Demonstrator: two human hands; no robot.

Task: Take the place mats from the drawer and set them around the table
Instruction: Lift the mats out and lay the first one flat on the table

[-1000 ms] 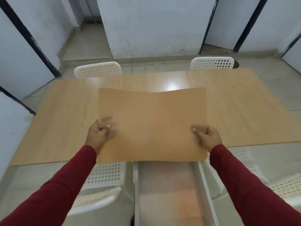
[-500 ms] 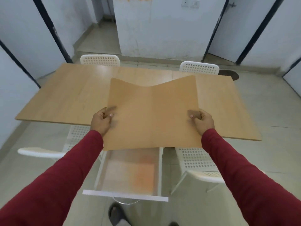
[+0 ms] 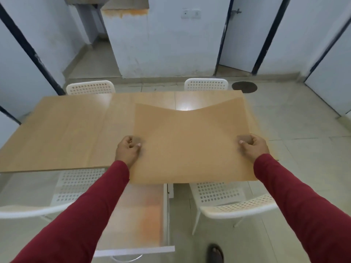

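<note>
I hold a tan place mat (image 3: 190,145) flat in the air over the near right part of the wooden table (image 3: 66,133). Its middle sags, so the far edge forms a shallow V. My left hand (image 3: 128,149) pinches the mat's left edge and my right hand (image 3: 252,146) pinches its right edge. Below the mat the drawer (image 3: 136,215) stands pulled out from under the table; its inside looks blurred, pale with an orange patch. How many mats are in my grip I cannot tell.
Two white perforated chairs stand at the far side (image 3: 90,87) (image 3: 206,84). Two more sit at the near side, left (image 3: 62,190) and right (image 3: 228,202) of the drawer. A dark round floor cover (image 3: 244,86) lies beyond the table. My sandalled foot (image 3: 214,253) shows below.
My view has pulled back from the table and shifted right. The mat, held in both hands, now hangs further right over the table, and more of the open drawer shows.
</note>
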